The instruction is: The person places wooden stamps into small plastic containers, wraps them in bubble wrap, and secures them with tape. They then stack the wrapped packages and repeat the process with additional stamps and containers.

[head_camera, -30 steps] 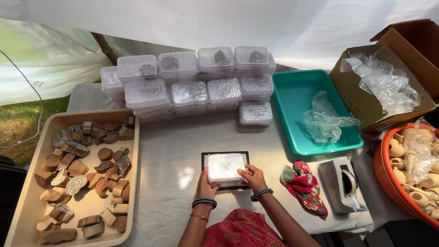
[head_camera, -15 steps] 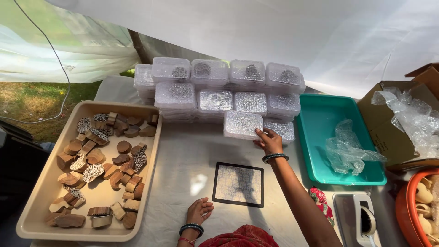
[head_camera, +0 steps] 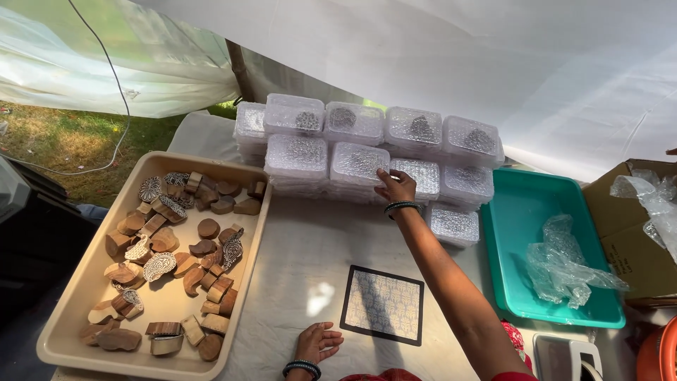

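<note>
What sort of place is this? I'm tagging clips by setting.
Probably an outdoor craft stall under a tent: white canopy sheeting with grass beyond it, a beige tray of carved wooden stamp blocks, and stacked clear plastic boxes that the right hand touches.

right hand (head_camera: 396, 186): dark beaded bangles at the wrist, forearm bare, red sleeve edge at the upper arm | left hand (head_camera: 315, 341): dark beaded bangles at the wrist | red patterned garment at the bottom edge
</note>
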